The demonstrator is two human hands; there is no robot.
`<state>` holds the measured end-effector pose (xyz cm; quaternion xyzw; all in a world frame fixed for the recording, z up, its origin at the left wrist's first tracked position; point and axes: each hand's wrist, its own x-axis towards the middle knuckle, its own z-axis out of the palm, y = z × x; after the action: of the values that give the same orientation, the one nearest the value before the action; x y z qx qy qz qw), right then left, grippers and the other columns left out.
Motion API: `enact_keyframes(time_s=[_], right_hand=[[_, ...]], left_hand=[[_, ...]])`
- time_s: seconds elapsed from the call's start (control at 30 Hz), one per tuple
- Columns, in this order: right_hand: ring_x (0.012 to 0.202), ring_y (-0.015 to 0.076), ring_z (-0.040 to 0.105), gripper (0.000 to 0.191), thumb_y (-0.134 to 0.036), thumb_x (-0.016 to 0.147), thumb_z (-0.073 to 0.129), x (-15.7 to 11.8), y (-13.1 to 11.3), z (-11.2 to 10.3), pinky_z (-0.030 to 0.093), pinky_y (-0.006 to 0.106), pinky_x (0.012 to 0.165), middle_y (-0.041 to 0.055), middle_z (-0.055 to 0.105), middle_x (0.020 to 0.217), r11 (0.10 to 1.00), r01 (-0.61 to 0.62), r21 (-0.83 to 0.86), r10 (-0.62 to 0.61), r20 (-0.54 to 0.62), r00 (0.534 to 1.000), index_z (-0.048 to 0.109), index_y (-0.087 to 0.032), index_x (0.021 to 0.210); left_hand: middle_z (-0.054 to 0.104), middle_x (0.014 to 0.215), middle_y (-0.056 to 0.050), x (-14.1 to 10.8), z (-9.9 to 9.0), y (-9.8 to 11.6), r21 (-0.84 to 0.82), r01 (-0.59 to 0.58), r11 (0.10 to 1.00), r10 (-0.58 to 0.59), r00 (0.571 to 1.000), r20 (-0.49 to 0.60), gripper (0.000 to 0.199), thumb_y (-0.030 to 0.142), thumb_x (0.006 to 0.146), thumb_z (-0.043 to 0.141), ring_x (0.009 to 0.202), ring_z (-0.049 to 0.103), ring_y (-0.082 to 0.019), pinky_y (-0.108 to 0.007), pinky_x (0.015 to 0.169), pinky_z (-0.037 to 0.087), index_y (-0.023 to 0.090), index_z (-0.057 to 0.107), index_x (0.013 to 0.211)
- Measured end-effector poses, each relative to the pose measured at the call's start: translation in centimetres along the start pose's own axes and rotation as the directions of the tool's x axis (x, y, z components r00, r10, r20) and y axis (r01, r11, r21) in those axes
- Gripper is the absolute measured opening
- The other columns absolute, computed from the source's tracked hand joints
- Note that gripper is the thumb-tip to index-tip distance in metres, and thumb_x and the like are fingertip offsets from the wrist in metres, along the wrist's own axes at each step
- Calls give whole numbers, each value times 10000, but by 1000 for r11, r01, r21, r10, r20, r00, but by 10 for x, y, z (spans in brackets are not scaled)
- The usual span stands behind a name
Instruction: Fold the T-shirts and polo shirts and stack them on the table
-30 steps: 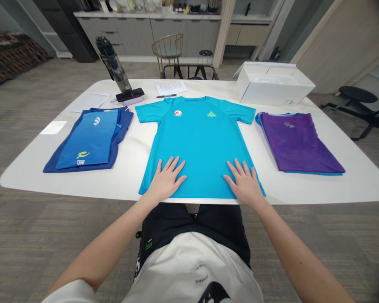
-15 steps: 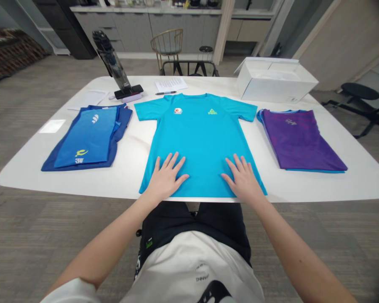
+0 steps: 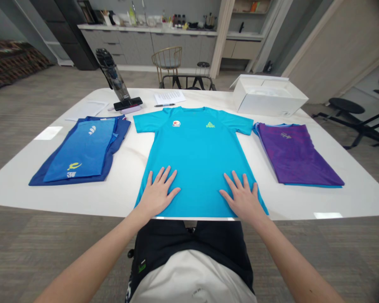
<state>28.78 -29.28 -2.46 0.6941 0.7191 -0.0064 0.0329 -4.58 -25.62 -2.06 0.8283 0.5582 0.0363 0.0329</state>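
Observation:
A turquoise T-shirt lies spread flat, front up, with its collar away from me and its hem along the table's near edge. Two small emblems show on its chest. My left hand rests open and palm down on the lower left part of the shirt. On the lower right part lies my right hand, also flat with its fingers spread. Neither hand grips the cloth.
Folded blue garments lie on the white table at left, folded purple clothing at right. Farther back are a handheld vacuum, a pen, printed paper and a white open box.
The view has tilted up a little, so the table sits lower in the picture. My left hand has slid slightly outward on the shirt, and the fingers of my right hand have spread wider.

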Motion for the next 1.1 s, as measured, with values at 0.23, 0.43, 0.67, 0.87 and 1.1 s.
enact_keyframes(time_s=[0.23, 0.43, 0.67, 0.87, 1.1], right_hand=[[1569, 376, 160, 741, -676, 1027, 220, 77, -14, -21, 199, 650, 1215, 113, 211, 1711, 990, 133, 52, -131, -39, 991, 332, -260, 1630], [1582, 341, 105, 673, -606, 1061, 161, 206, -22, -29, 157, 703, 1200, 67, 128, 1732, 980, 105, 172, -103, -20, 995, 280, -284, 1641], [1575, 369, 117, 722, -695, 1025, 152, 252, -4, -10, 99, 696, 1209, 47, 157, 1729, 986, -29, 167, 23, 39, 999, 235, -345, 1651], [1551, 416, 174, 798, -785, 970, 171, 245, 4, -9, 145, 747, 1168, 57, 218, 1716, 985, -85, 152, 82, 29, 996, 277, -362, 1638], [1552, 339, 206, 756, -700, 1021, 158, 295, -12, -22, 170, 640, 1215, 99, 266, 1698, 986, 26, 163, -10, -97, 995, 342, -274, 1619]], left_hand=[[206, 1713, -10, 70, -13, -5, -22, -12, 1000, 11, 999, -45, 677, 635, 1027, 286, 1585, 185, -308, -594, 1272, 187, 356, 241, 1642], [180, 1722, -34, 175, -1, -25, -28, -10, 1000, 9, 999, -34, 679, 615, 1038, 236, 1596, 140, -283, -568, 1282, 135, 302, 265, 1641], [186, 1720, -21, 213, 13, -47, -69, 12, 998, -10, 999, 32, 692, 646, 1035, 173, 1597, 141, -260, -567, 1282, 98, 317, 262, 1637], [206, 1714, -11, 208, 21, -51, -81, 16, 997, -16, 1000, 7, 703, 678, 1021, 157, 1595, 154, -264, -578, 1280, 108, 345, 287, 1627], [201, 1718, -42, 265, 14, -51, -93, -17, 995, 16, 1000, -5, 682, 634, 1036, 192, 1593, 161, -276, -583, 1276, 104, 306, 314, 1621]])
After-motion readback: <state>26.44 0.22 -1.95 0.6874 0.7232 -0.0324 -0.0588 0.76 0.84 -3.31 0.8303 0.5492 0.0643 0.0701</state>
